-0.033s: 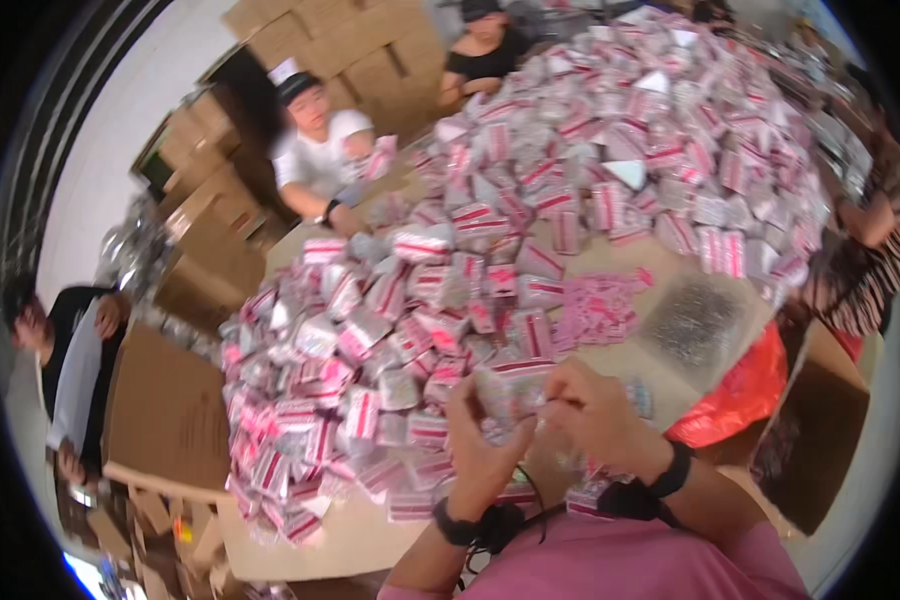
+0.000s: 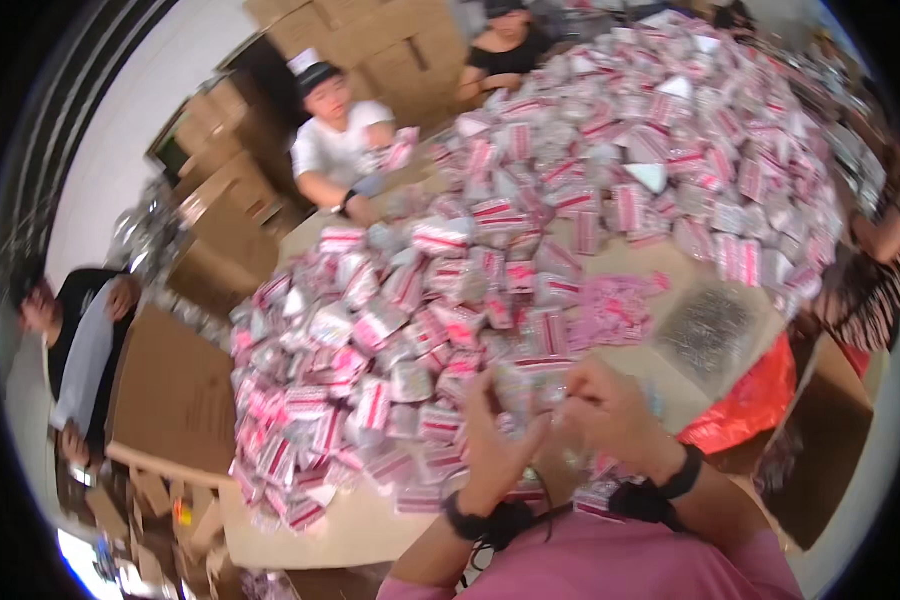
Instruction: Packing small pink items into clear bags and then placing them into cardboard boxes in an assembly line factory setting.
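Over the near edge of the table, a small clear plastic packet (image 2: pixel 527 388) with pale contents is between my two hands. My left hand (image 2: pixel 498 440) grips its left side, thumb toward me. The fingers of my right hand (image 2: pixel 615 410) are pinched together at the packet's right edge; blur hides exactly what they grasp there. Just beyond my hands lie many similar packets (image 2: pixel 410 385) with pink-and-white striped labels. Pink slips (image 2: pixel 615 312) are scattered past my right hand, and beside them a clear container (image 2: pixel 710 335) holds small metallic bits.
A larger heap of packets (image 2: pixel 660 150) covers the far right of the table (image 2: pixel 300 535). At right are a red plastic bag (image 2: pixel 745 400) and an open carton (image 2: pixel 815 440). Cartons (image 2: pixel 175 385) stand at left. A person in white (image 2: pixel 340 140) sits across; others sit around the table.
The whole scene has shifted slightly to the right in the picture. My hands keep the same hold around the clear packet.
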`<state>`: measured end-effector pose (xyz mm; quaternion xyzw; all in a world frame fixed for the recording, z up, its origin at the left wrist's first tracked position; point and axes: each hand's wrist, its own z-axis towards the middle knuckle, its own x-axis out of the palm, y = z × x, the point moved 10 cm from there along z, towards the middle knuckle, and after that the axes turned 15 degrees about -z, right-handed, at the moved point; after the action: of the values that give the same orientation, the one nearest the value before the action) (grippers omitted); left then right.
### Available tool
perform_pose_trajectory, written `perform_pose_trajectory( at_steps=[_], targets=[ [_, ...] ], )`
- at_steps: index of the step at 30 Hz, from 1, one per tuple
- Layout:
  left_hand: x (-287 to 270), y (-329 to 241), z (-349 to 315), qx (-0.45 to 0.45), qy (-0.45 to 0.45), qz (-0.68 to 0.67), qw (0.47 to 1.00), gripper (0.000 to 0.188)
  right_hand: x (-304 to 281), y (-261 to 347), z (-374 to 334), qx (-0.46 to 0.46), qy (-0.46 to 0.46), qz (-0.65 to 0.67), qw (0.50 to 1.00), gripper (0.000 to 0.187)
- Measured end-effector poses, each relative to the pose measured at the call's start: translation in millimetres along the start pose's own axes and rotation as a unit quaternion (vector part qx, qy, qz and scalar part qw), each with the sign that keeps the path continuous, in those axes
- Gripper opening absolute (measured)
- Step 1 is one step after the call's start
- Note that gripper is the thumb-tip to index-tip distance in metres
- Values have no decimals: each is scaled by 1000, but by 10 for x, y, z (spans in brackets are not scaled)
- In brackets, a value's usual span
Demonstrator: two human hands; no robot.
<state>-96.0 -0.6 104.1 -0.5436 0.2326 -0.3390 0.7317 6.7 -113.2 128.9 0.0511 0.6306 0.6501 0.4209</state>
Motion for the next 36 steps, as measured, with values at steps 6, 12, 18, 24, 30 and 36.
perform_pose_trajectory(
  at_steps=[6, 12, 18, 24, 30, 36],
  targets=[
    [9, -71, 50, 5, -18, 40, 999, 73, 92, -220, 15, 57, 27, 150, 987, 10],
    [-25, -177, 37, 65, 4, 113, 991, 75, 181, -341, 35, 88, 50, 150, 983, 10],
    [36, 3, 66, -20, 36, -53, 998, 75, 153, -346, -32, 137, 19, 230, 963, 10],
    [758, 517, -278, -268, 170, -381, 868, 69, -200, -247, 56, 118, -72, 322, 937, 14],
    [1366, 585, -838, -159, 391, -135, 896, 46, -498, -171, 171, 105, -180, 338, 918, 17],
    [1476, 715, -833, -337, 403, -120, 842, 24, -929, 34, 267, 38, -224, 335, 915, 13]
  ],
)
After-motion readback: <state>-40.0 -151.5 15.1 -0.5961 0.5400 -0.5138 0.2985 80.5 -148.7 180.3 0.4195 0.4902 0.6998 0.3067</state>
